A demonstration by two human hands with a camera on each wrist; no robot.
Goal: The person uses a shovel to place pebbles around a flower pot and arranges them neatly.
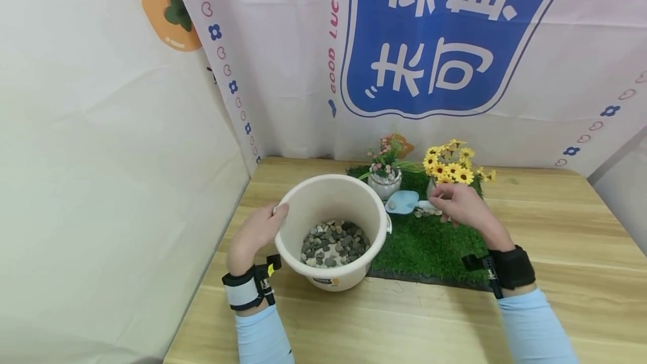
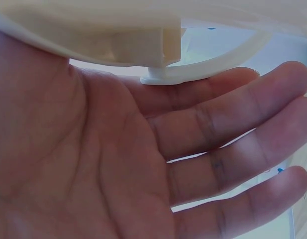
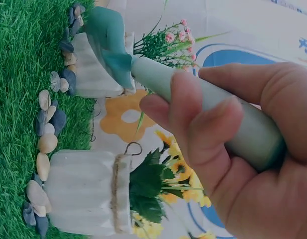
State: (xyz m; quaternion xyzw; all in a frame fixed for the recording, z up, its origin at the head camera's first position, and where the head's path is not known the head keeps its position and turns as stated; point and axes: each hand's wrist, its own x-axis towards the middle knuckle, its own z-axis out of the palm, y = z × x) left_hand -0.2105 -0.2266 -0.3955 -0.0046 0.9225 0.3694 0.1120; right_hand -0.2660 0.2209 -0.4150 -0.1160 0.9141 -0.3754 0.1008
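My left hand (image 1: pixel 260 232) holds the left rim of a cream bucket (image 1: pixel 349 280), with the thumb at the rim. In the left wrist view the other fingers extend beneath the bucket's rim, beside its white handle (image 2: pixel 218 67). Grey and pale pebbles (image 1: pixel 336 243) cover much of the bucket's bottom. My right hand (image 1: pixel 462 204) grips a small garden trowel (image 3: pixel 158 77) by its pale handle, fingers curled round it. The trowel's light blue blade (image 1: pixel 404 201) points left, near the white pot of pink flowers (image 1: pixel 384 187), and a pebble shows on it.
Artificial grass (image 1: pixel 429 249) lies on the wooden table (image 1: pixel 374 319). A pot of yellow flowers (image 1: pixel 452 167) stands behind my right hand. A row of pebbles (image 3: pixel 48 143) runs along the front of both pots. Printed cloth (image 1: pixel 298 72) hangs behind; a white wall (image 1: pixel 101 184) borders the left.
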